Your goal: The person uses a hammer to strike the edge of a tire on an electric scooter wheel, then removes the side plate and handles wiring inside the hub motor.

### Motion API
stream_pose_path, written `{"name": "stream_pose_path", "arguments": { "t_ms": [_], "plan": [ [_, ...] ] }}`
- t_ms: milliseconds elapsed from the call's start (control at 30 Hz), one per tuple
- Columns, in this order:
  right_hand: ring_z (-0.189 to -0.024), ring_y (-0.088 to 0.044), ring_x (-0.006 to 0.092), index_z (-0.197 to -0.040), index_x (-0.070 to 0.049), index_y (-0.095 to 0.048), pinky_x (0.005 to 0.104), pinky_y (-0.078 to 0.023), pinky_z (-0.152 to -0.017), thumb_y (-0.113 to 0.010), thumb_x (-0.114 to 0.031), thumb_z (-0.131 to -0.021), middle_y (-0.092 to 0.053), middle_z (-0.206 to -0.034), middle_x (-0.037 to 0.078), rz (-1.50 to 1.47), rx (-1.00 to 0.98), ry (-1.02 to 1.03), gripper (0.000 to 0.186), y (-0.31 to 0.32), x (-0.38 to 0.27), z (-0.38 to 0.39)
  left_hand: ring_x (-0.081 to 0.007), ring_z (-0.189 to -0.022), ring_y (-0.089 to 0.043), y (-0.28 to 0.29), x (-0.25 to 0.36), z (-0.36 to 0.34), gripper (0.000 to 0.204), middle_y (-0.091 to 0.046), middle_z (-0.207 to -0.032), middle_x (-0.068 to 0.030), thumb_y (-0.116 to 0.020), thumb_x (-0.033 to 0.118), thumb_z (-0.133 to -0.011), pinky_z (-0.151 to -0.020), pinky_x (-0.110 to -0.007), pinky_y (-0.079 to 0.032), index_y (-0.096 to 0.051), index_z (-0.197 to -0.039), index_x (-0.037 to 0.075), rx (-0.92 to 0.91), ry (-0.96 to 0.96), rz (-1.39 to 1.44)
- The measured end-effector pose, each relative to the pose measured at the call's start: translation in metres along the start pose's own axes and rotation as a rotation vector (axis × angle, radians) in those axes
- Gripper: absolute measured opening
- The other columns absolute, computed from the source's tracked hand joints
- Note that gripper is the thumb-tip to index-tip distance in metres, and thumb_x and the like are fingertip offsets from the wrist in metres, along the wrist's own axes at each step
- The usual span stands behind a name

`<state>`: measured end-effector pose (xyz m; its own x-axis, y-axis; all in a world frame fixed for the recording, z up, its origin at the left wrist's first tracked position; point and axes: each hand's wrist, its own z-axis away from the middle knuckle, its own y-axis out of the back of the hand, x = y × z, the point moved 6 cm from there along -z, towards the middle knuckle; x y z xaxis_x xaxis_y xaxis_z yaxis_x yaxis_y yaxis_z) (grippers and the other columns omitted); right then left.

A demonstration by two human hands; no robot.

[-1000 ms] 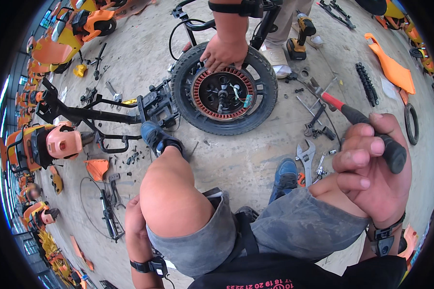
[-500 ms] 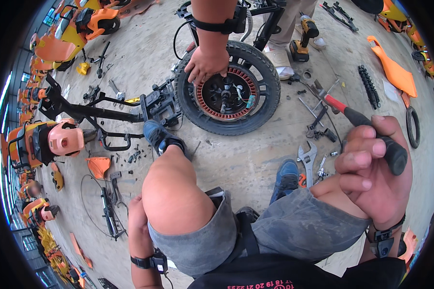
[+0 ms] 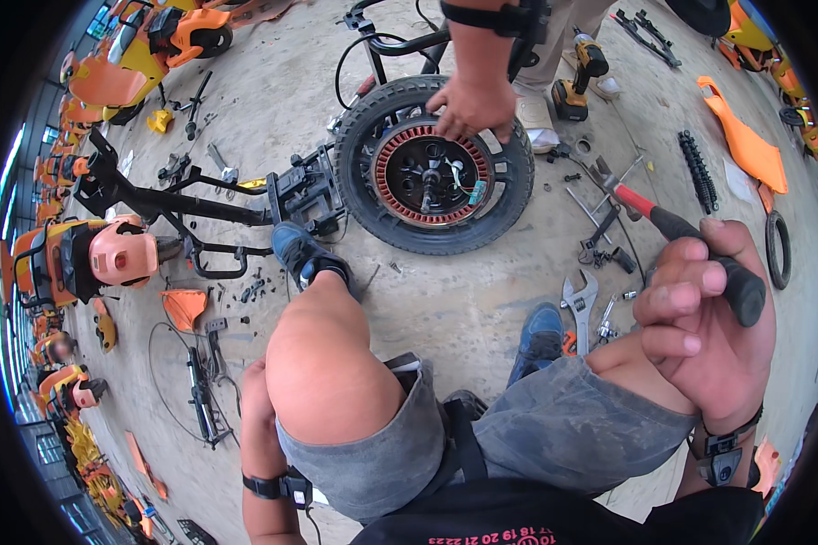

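My right hand (image 3: 723,341) is closed around the black grip of a hammer (image 3: 668,222), whose red shaft points up and to the left, away from me. My left hand (image 3: 256,391) rests against the outer side of my left knee, its fingers mostly hidden. Ahead of my feet lies a wheel (image 3: 359,218) with a black knobbly tyre. Its open hub shows a motor stator (image 3: 391,195) with a ring of copper windings, and an axle stands up from the centre. A co-worker's hand (image 3: 474,107) reaches down onto the wheel's far right part.
A black scooter frame (image 3: 154,204) lies left of the wheel. Right of it are an adjustable wrench (image 3: 580,304), a cordless drill (image 3: 577,86), a coil spring (image 3: 697,168) and an orange body panel (image 3: 745,141). Small parts lie scattered; orange scooters (image 3: 109,82) line the left.
The co-worker's hand has moved from the wheel's left to its far right part, uncovering more of the stator. The frame tubes behind have shifted. My hands have stayed in place.
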<state>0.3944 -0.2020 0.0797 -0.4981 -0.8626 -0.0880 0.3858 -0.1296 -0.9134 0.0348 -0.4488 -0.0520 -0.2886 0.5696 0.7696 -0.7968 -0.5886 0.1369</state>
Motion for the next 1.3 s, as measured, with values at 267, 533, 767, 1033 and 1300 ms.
{"name": "stream_pose_path", "arguments": {
  "t_ms": [267, 533, 767, 1033, 1300],
  "plan": [
    [-0.092, -0.059, 0.0231, -0.095, -0.006, -0.063, 0.0349, -0.044, -0.066, -0.038, -0.040, -0.097, -0.067, -0.081, 0.002, 0.008, 0.009, 0.002, 0.042, 0.000, 0.003, -0.002, -0.0198, -0.095, -0.064, -0.032, 0.045, 0.032, 0.040, -0.069, -0.106, -0.0168, -0.056, 0.025, -0.095, -0.080, -0.031, -0.050, -0.064, -0.115, -0.008, 0.014, 0.110, 0.058],
    [-0.093, -0.060, 0.0242, -0.095, -0.005, -0.065, 0.0349, -0.045, -0.065, -0.039, -0.040, -0.096, -0.067, -0.080, 0.001, -0.004, 0.026, 0.007, 0.044, 0.000, 0.003, -0.003, -0.0201, -0.093, -0.064, 0.076, -0.083, -0.057, 0.043, -0.069, -0.105, -0.0167, -0.057, 0.028, -0.093, -0.081, -0.030, -0.050, -0.063, -0.118, -0.006, 0.168, 0.002, -0.573],
    [-0.092, -0.060, 0.0235, -0.094, -0.005, -0.066, 0.0336, -0.045, -0.063, -0.039, -0.039, -0.096, -0.067, -0.078, 0.001, 0.004, 0.024, 0.020, 0.044, 0.001, 0.002, 0.002, -0.0261, -0.092, -0.066, 0.045, -0.035, -0.009, 0.043, -0.070, -0.106, -0.0194, -0.057, 0.032, -0.092, -0.080, -0.033, -0.051, -0.065, -0.117, -0.002, 0.094, -0.106, -0.084],
    [-0.086, -0.060, 0.0212, -0.088, -0.007, -0.066, 0.0313, -0.042, -0.060, -0.041, -0.038, -0.095, -0.066, -0.073, -0.002, 0.044, 0.114, 0.045, 0.040, -0.004, 0.000, 0.005, -0.0247, -0.089, -0.066, 0.027, -0.027, -0.026, 0.035, -0.069, -0.101, -0.0156, -0.058, 0.027, -0.091, -0.077, -0.033, -0.049, -0.066, -0.110, 0.000, 0.003, -0.071, -0.048],
    [-0.081, -0.059, 0.0188, -0.081, -0.008, -0.063, 0.0291, -0.041, -0.055, -0.047, -0.031, -0.095, -0.063, -0.067, -0.004, 0.109, 0.202, 0.059, 0.031, -0.005, -0.001, 0.009, -0.0160, -0.084, -0.063, 0.047, 0.046, 0.010, 0.019, -0.067, -0.093, -0.0065, -0.061, 0.015, -0.090, -0.070, -0.027, -0.047, -0.066, -0.099, 0.000, 0.071, -0.213, 0.087]
  ]
}}
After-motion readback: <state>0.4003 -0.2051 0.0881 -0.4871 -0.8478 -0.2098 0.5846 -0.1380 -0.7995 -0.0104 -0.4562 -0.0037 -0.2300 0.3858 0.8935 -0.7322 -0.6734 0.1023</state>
